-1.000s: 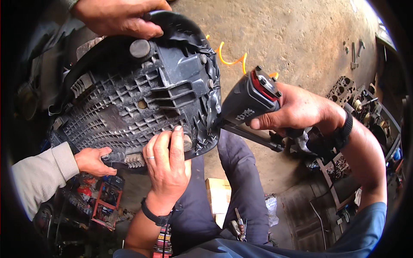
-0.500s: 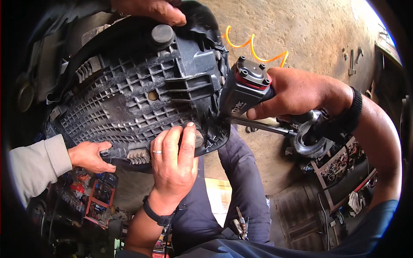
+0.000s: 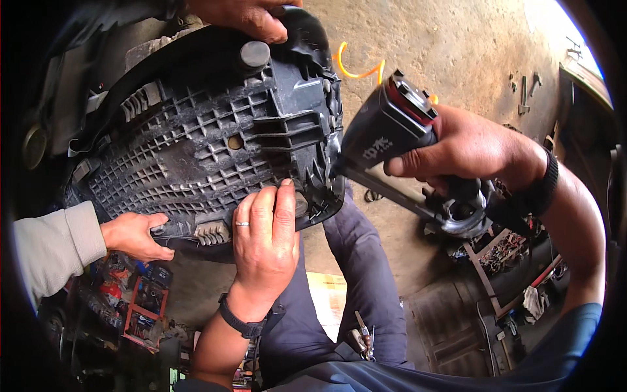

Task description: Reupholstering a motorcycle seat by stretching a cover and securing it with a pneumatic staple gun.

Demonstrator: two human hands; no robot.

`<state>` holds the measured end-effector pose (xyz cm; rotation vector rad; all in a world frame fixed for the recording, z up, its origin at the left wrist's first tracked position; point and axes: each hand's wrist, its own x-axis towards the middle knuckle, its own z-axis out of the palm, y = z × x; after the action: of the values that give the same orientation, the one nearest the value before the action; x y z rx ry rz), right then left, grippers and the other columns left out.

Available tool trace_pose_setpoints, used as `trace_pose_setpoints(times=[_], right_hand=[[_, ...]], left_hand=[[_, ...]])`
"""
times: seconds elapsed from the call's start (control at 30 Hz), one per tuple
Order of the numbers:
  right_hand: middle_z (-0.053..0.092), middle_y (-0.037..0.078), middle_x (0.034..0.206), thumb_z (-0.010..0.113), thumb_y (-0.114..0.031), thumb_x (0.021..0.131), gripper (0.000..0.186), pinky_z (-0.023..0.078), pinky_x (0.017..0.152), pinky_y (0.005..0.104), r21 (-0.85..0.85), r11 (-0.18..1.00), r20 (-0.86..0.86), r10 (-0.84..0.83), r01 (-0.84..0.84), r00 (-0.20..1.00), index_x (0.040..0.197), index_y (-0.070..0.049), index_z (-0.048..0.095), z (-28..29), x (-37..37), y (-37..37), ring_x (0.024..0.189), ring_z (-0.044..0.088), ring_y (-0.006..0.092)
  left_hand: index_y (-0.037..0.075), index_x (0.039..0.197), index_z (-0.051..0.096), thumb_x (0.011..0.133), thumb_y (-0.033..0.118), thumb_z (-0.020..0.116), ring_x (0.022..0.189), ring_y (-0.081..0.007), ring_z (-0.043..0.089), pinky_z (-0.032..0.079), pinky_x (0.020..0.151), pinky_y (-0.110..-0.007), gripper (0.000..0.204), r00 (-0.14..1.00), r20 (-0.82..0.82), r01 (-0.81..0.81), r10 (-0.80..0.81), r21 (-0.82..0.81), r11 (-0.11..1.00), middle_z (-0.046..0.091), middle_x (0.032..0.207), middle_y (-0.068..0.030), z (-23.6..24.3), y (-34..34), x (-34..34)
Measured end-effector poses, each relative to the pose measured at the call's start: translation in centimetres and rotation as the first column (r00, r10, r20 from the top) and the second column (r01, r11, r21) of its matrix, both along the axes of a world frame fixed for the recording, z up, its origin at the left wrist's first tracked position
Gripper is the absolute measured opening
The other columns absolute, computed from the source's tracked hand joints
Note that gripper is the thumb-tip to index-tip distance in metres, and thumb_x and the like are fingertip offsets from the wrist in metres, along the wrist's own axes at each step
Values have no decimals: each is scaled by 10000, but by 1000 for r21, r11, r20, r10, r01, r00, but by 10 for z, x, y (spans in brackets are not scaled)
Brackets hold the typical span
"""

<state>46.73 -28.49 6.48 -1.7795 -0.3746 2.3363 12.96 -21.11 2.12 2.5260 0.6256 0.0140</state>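
Note:
A black ribbed plastic seat base (image 3: 196,144) is held upside down in front of me. My left hand (image 3: 264,238) lies flat on its lower edge, a ring on one finger and a dark watch at the wrist. My right hand (image 3: 470,147) grips a dark air stapler (image 3: 385,134) with a red band. Its nose presses against the seat base's right edge. An orange coiled hose (image 3: 356,65) shows behind the tool.
Another person's hand (image 3: 134,235) in a grey sleeve holds the seat base's lower left edge. A third hand (image 3: 241,16) grips its top. Tool trays (image 3: 140,300) lie on the floor at the lower left. Metal parts (image 3: 503,251) sit at the right on the dirt floor.
The air stapler has swung up and in, and its nose is now against the seat base's right edge. My left hand has slid slightly right along the lower edge.

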Motion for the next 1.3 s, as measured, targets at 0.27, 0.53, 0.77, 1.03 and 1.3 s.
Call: trace_pose_setpoints(times=[0.27,0.53,0.77,1.03,1.3], right_hand=[[628,-31,691,812,-347,1046,281,451,548,309,-99,981,18,172,-169,985,1124,-79,776,5,-17,8,595,591,81],[639,-17,679,788,-361,1044,321,466,554,327,-17,987,115,162,-161,980,1008,-42,777,1,-38,19,578,598,102],[660,24,715,787,-372,1010,369,504,562,334,-186,967,71,192,-176,979,887,-27,746,-4,-41,35,593,625,136],[641,16,711,810,-384,1012,390,505,557,321,-266,943,90,231,-200,969,893,-25,721,17,-36,38,594,621,127],[641,-40,721,806,-325,1055,299,489,542,272,-100,982,172,-139,157,975,1176,-55,767,43,-35,-1,588,609,74]], left_hand=[[-12,1364,724,922,3,736,1157,-362,642,558,1006,-477,443,1000,-9,-11,11,6,1000,649,1269,-179,0,2,1],[10,1337,740,949,38,737,1150,-332,641,556,952,-450,389,1000,9,-6,6,35,999,652,1261,-158,-7,6,-6],[16,1305,758,959,60,747,1109,-313,660,555,922,-453,349,998,64,-29,29,0,1000,670,1210,-122,-10,2,-2],[2,1304,761,958,54,747,1090,-303,669,567,922,-444,350,995,91,-40,41,-17,999,680,1183,-115,-8,0,1],[-35,1459,668,837,-10,787,1182,-381,649,523,1058,-501,634,999,34,-11,13,-56,998,678,1290,-181,0,4,-12]])
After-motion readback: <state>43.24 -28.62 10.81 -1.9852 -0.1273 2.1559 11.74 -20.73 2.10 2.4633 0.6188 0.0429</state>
